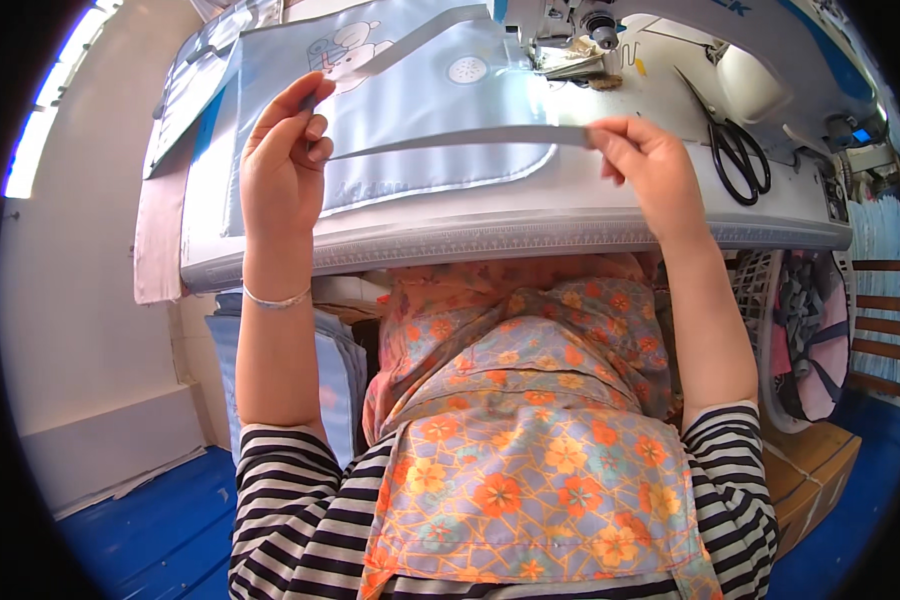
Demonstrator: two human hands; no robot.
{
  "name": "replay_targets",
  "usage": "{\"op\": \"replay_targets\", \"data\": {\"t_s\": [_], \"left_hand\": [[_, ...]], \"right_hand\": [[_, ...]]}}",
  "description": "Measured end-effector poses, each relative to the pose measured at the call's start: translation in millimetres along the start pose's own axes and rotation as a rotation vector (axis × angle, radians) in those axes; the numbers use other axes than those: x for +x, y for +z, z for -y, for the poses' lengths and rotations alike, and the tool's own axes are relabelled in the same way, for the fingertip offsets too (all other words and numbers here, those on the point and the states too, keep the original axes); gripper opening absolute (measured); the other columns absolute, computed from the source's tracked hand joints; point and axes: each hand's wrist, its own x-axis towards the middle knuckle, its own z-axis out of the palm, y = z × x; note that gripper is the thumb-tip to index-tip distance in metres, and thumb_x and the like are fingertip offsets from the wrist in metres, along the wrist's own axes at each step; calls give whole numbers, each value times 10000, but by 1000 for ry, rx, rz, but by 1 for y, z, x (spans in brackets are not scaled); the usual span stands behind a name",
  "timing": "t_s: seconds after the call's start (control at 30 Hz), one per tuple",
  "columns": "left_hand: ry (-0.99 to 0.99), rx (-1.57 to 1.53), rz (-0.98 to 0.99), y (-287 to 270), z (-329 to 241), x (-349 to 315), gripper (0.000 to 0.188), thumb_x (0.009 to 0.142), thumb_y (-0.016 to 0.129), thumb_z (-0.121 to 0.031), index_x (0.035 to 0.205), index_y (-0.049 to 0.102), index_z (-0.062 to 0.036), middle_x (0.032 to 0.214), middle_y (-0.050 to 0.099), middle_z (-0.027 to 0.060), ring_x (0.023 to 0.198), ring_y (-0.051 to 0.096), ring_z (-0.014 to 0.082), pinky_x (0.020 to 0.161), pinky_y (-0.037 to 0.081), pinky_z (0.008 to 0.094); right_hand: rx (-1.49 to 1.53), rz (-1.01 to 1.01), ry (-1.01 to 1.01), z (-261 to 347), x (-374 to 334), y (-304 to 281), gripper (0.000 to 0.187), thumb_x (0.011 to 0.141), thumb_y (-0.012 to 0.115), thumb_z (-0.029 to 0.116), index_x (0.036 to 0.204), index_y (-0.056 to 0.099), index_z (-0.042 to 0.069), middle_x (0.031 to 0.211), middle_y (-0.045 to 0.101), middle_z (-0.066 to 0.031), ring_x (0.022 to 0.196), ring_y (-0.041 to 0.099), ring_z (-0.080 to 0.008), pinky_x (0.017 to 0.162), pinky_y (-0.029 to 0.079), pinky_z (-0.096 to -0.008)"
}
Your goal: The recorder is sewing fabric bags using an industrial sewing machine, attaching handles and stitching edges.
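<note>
A long grey fabric strip (450, 139) runs between my hands above the sewing table. My left hand (292, 150) is closed round it, fingers curled, and another length of the strip rises from there toward the sewing machine (602, 30). Between thumb and fingertips, my right hand (642, 160) pinches the strip's other end. Under the strip lies a flat light blue-grey fabric panel (430, 110) with a printed cartoon animal and a pale edge along its rounded corner. The panel's far right part reaches the machine's needle area.
Black-handled scissors (738, 160) lie on the table right of my right hand. A ruler strip (470, 228) follows the table's front edge. Stacked blue fabric pieces (340, 370) hang below left. At lower right, a white basket (765, 330) holds fabric scraps above a cardboard box (820, 470).
</note>
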Motion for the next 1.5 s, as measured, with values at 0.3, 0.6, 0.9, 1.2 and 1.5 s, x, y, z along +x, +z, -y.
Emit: {"op": "replay_targets", "data": {"t_s": [0.3, 0.6, 0.9, 1.2, 1.5], "left_hand": [[765, 1882, -104, -14, 38, 27, 481, 836, 579, -96, 1314, 593, -47, 1421, 477, 270, 1173, 575, 422, 1034, 447, 490], [683, 1513, 551, 92, 107, 14, 332, 822, 595, -30, 1146, 671, -25, 1222, 672, 109, 1178, 594, 301, 1005, 471, 427], [773, 1462, 540, 81, 112, 29, 377, 784, 568, -61, 1143, 668, -6, 1210, 674, 98, 1139, 609, 260, 991, 472, 399], [720, 1522, 542, 70, 106, 39, 409, 883, 607, -187, 1253, 630, -12, 1357, 598, 134, 1302, 516, 283, 1079, 416, 430], [256, 1790, 393, -52, 13, 9, 591, 776, 533, 26, 1353, 593, -88, 1429, 524, 182, 1315, 488, 386, 1132, 385, 457]], "right_hand": [[-277, 43, 68, -8, 71, 10, 148, 946, 659, 161, 923, 661, 15, 832, 666, -11, 713, 618, -62, 606, 521, -244], [-761, -85, -367, -24, 78, 18, 82, 874, 662, 60, 920, 661, -8, 911, 707, -80, 778, 661, -194, 713, 549, -319], [-1000, 3, -785, -30, 64, 9, 328, 810, 592, -30, 1109, 712, 30, 1141, 697, -82, 1040, 634, -261, 902, 534, -369], [-1054, 14, -778, -27, 65, 16, 344, 818, 576, -24, 1138, 693, 25, 1171, 687, -79, 1059, 627, -250, 930, 529, -370], [-1067, 10, -783, -28, 65, 16, 348, 807, 566, -37, 1131, 679, 16, 1151, 685, -80, 1051, 616, -250, 946, 512, -362]]}}
